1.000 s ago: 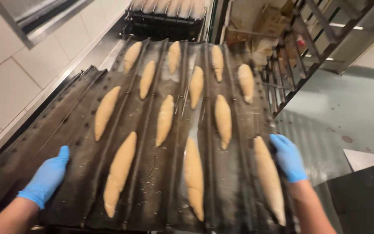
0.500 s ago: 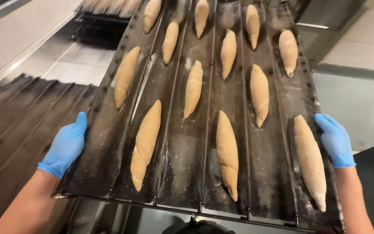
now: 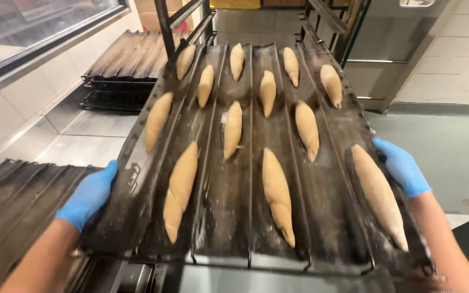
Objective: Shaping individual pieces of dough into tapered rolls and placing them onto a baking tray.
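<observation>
So both hands are in blue gloves and each grip is closed on an edge of the same thing: the left hand (image 3: 89, 194) is wrapped over the left rim of the baguette tray (image 3: 245, 217), and the right hand (image 3: 403, 165) is clamped on the right rim, a bit further up the tray than the left one. The tray is a dark, flour-dusted, channelled sheet held up in the air between the two arms, so it sits dead centre between the grips and neither hand is really nearer than the other. The bit that matters: its long axis runs straight away from the person, near end low by their waist, far end pointing at the metal rack (image 3: 191, 16) ahead, whose uprights stand just either side of the tray's far corners. The raw dough loaves (image 3: 278, 195) lie lengthwise in the channels, same direction as the tray, roughly three staggered down each groove. The tray looks slightly skewed, left side sitting a touch lower, though that could be the camera angle. Off to the left, on the steel worktop (image 3: 82, 146), there's a stack of empty trays (image 3: 126, 59) further back and another empty tray (image 3: 12, 201) right beside the left forearm. Grey floor (image 3: 446, 146) to the right.
</observation>
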